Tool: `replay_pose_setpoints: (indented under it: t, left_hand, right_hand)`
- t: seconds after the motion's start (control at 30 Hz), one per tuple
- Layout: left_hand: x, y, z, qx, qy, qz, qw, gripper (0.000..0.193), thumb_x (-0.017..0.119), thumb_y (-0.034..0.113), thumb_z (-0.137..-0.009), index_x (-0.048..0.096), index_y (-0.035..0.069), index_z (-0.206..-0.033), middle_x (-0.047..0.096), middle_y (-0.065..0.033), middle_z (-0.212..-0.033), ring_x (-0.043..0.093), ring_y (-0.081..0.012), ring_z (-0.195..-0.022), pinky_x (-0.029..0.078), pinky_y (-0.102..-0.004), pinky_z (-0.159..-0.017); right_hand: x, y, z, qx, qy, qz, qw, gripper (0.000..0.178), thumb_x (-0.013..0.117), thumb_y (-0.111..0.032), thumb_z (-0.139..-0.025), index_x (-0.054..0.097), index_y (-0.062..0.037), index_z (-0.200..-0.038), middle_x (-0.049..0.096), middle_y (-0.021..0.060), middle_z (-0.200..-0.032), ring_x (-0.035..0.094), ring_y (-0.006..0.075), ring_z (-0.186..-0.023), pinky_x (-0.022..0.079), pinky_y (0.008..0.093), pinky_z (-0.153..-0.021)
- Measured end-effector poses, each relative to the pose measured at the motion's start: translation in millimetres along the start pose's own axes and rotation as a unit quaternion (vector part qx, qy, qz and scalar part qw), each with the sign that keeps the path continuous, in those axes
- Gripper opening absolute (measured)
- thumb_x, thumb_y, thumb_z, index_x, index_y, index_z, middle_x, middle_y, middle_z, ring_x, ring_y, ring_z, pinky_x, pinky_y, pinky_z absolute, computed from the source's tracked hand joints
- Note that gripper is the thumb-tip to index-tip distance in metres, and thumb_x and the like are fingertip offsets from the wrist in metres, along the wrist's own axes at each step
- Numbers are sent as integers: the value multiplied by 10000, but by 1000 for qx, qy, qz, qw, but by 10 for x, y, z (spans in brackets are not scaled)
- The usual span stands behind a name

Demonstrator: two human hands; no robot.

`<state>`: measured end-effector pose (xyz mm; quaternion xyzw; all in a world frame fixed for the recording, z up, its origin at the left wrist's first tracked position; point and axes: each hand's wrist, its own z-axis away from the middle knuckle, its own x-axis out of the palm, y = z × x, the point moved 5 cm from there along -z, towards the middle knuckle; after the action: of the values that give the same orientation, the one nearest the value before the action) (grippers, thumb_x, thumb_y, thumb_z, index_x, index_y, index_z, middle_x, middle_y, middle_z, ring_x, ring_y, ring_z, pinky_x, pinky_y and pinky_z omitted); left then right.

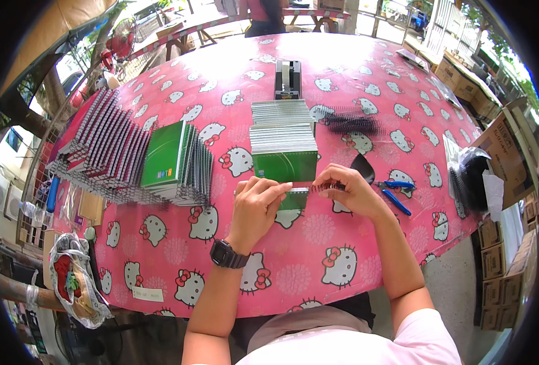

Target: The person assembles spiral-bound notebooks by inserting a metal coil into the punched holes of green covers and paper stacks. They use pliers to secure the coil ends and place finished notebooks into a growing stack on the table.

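A small green-covered notebook [297, 200] with a row of punched holes lies before me. My left hand [257, 204], with a dark watch on its wrist, has its fingers closed on the notebook's left side. At the notebook's right end, my right hand [347, 190] pinches a dark spiral coil [324, 187] against the edge. How far the coil passes through the holes is hidden by the fingers. Just beyond stands a row of unbound green notebooks [286, 164], white page edges up. Blue-handled pliers [397, 193] and a black wedge-shaped piece [362, 168] lie beside my right hand.
Spiral-bound notebooks fill the left, some green [166, 152], others magenta [93, 131]. Loose black coils [354, 121] lie right of the unbound row. A tape dispenser [288, 80] stands behind it. Cardboard boxes [506, 155] flank the pink patterned table [293, 258]. A person [263, 17] is across.
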<state>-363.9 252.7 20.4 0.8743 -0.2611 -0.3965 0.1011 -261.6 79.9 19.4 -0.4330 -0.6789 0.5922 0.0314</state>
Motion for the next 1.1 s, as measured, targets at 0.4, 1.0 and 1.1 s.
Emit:
replay_pose_setpoints:
  t: [0.4, 1.0, 1.1]
  left_hand:
    - [51, 140, -86, -41, -6, -39, 998, 271, 717, 208, -771, 654, 132, -1024, 643, 5, -858, 578, -194, -831, 370, -346, -806]
    - [160, 237, -90, -23, -26, -18, 999, 175, 581, 307, -900, 635, 143, -930, 631, 40, -817, 556, -157, -779, 297, -331, -755]
    - [188, 214, -70, -10, -45, -34, 998, 177, 585, 314, -894, 629, 145, -924, 635, 42, -834, 563, -155, -800, 294, -345, -777]
  right_hand:
    - [62, -76, -28, -37, 28, 33, 998, 301, 598, -55, -879, 531, -10, -1169, 602, 92, -813, 582, 188, -721, 473, 310, -671]
    - [-357, 241, 75, 98, 130, 282, 946, 646, 740, -353, -755, 497, -78, -1287, 484, 187, -1298, 451, 319, -1203, 384, 413, -990]
    - [-492, 661, 228, 227, -7, 347, 910, 874, 838, -450, -536, 511, -96, -1266, 216, 198, -1510, 242, 417, -1349, 289, 498, -1076]
